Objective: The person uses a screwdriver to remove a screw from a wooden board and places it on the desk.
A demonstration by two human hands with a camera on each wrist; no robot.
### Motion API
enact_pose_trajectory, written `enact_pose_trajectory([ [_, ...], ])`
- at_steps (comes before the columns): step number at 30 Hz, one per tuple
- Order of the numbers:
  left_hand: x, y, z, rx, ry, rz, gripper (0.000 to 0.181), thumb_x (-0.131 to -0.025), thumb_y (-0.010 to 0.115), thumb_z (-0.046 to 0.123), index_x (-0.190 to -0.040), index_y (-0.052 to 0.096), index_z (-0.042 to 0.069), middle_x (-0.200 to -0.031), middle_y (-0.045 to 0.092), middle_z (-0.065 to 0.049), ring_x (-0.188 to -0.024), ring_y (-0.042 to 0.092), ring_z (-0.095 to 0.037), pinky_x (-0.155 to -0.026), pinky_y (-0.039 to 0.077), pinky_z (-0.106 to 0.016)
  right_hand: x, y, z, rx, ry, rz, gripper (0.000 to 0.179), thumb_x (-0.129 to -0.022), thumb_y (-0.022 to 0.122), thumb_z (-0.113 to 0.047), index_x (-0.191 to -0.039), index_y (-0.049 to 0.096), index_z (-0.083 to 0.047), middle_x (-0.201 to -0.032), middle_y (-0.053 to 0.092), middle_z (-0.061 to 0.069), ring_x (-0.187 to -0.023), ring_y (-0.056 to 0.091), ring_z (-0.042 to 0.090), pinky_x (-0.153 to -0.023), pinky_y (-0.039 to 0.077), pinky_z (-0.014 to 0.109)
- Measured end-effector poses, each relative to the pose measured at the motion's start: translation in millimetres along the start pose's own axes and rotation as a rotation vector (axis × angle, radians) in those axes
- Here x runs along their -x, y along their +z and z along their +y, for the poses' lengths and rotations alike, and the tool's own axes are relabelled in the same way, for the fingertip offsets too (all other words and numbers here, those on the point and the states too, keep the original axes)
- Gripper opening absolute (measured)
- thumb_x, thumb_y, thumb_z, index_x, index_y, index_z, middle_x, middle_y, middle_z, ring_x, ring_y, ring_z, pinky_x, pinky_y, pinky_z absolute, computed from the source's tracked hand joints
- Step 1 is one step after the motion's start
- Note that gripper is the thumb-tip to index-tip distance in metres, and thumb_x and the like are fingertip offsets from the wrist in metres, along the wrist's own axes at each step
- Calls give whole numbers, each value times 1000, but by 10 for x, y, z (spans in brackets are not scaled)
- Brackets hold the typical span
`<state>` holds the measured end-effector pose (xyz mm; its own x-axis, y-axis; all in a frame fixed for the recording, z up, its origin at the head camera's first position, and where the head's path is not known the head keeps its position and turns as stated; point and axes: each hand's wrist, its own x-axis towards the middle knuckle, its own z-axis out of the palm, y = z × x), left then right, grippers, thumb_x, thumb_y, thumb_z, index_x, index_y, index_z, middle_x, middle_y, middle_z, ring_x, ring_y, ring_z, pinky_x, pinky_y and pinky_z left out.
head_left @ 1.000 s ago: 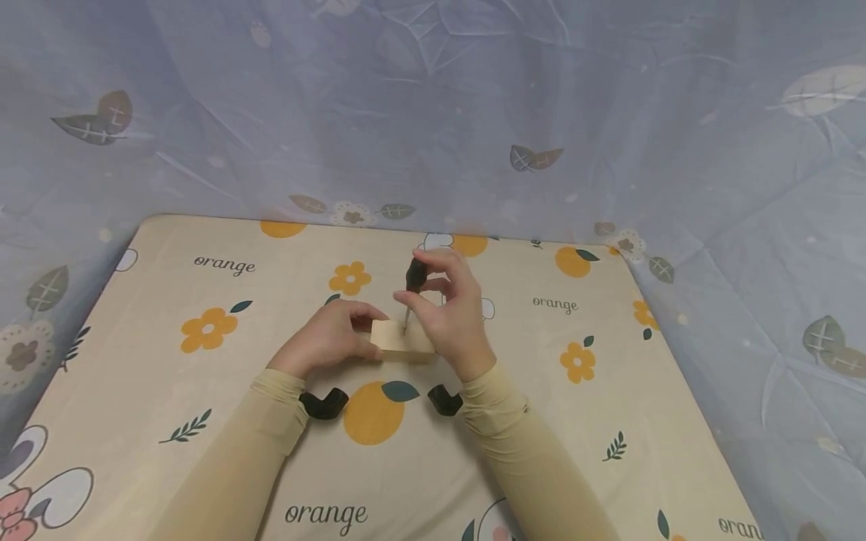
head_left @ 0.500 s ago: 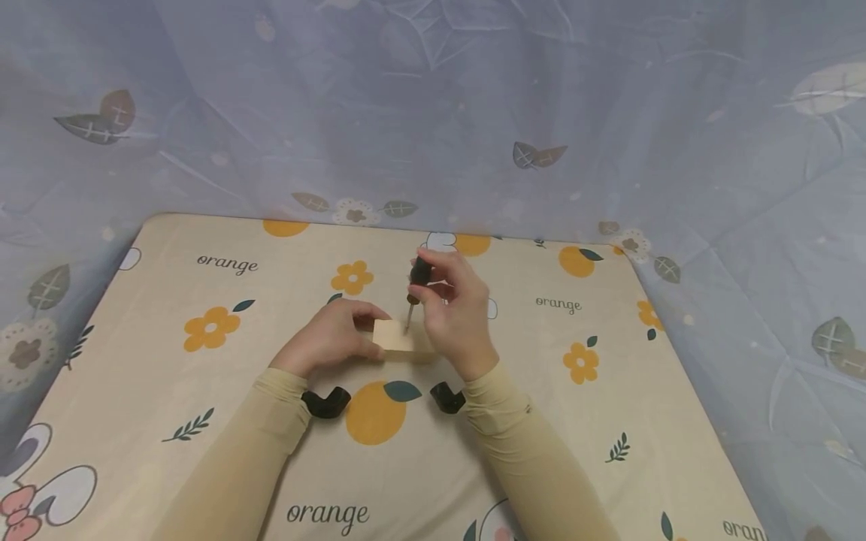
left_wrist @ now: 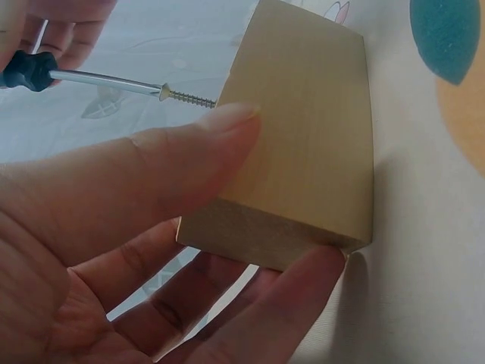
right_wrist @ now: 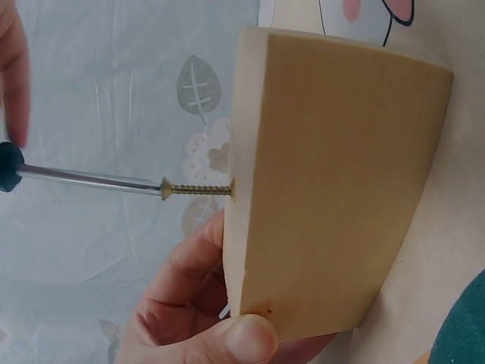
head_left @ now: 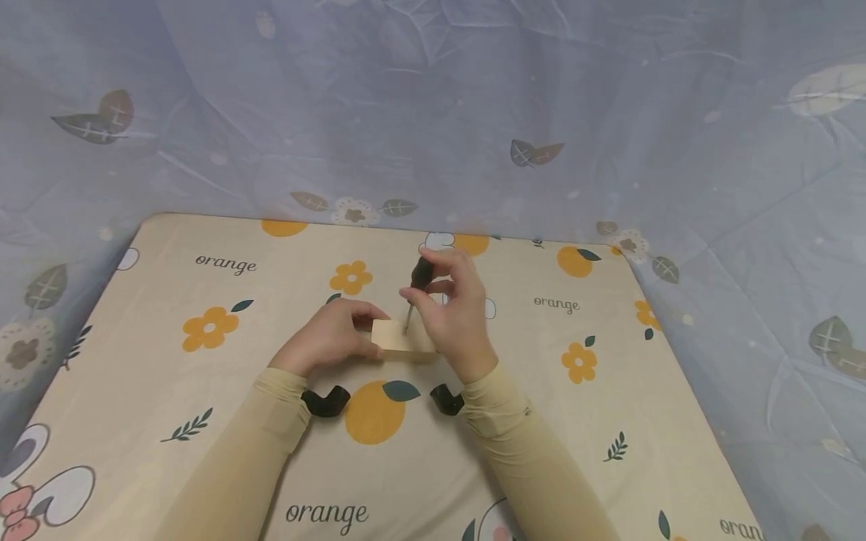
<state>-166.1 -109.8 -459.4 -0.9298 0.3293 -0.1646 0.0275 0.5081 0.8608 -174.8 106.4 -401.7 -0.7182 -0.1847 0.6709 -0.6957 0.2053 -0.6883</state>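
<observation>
A pale wooden block [head_left: 389, 335] rests on the cloth between the hands. My left hand [head_left: 331, 338] grips its left end, thumb [left_wrist: 227, 125] along the near face and fingers around the end and behind. A brass-coloured screw [right_wrist: 198, 189] stands in the block's top, its tip in the wood and most of its thread exposed. In my right hand [head_left: 461, 319] is a screwdriver [head_left: 422, 274] with a dark green handle, pinched between thumb and fingers. Its metal shaft [right_wrist: 91, 180] leans slightly and meets the screw's head.
Orange-patterned cloth [head_left: 271, 443] covers the table. Behind it and at the sides hangs a grey-blue leaf-printed curtain [head_left: 419, 113]. Black curved pieces sit by each wrist, one at the left [head_left: 328, 402] and one at the right [head_left: 446, 400].
My right thumb and fingers have shifted around the screwdriver's handle, and the handle's tilt has changed slightly. The block and my left hand stay in place.
</observation>
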Motion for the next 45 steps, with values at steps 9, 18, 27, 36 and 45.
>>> enact_pose_trajectory([
  [9, 10, 1, -9, -1, -10, 3, 51, -74, 95, 14, -123, 79, 13, -117, 79, -5, -110, 69, -22, -101, 52, -40, 16, 5, -50, 37, -15, 20, 48, -81, 85, 13, -126, 67, 4, -103, 65, 20, -83, 68, 31, -69, 64, 35],
  [18, -1, 4, -2, 23, -22, -3, 50, -74, 95, 12, -122, 79, 13, -116, 80, -5, -108, 70, -22, -99, 52, -38, 5, 9, -68, 16, 23, -33, 46, -89, 70, 21, -130, 64, 3, -117, 75, 25, -89, 75, 35, -80, 66, 31],
  [27, 4, 2, -7, 4, -31, -2, 49, -74, 95, 14, -121, 80, 18, -114, 79, -1, -107, 68, -21, -99, 51, -38, -13, -14, -54, -18, 54, -74, 47, -89, 78, 13, -131, 60, 2, -122, 69, 23, -104, 74, 35, -85, 66, 39],
  [36, 4, -9, -6, 14, -35, -10, 49, -75, 95, 14, -121, 79, 17, -114, 79, -3, -107, 67, -22, -98, 51, -37, -30, 27, -51, 61, 33, -26, 50, -85, 87, 5, -128, 62, -1, -117, 66, 18, -89, 70, 31, -73, 65, 35],
  [45, 3, -21, 8, 27, -31, -18, 50, -75, 95, 14, -122, 79, 15, -115, 79, -4, -105, 68, -22, -97, 51, -37, -51, 20, -92, 100, 6, -36, 42, -86, 82, 11, -124, 66, 2, -110, 70, 19, -87, 72, 29, -71, 65, 31],
])
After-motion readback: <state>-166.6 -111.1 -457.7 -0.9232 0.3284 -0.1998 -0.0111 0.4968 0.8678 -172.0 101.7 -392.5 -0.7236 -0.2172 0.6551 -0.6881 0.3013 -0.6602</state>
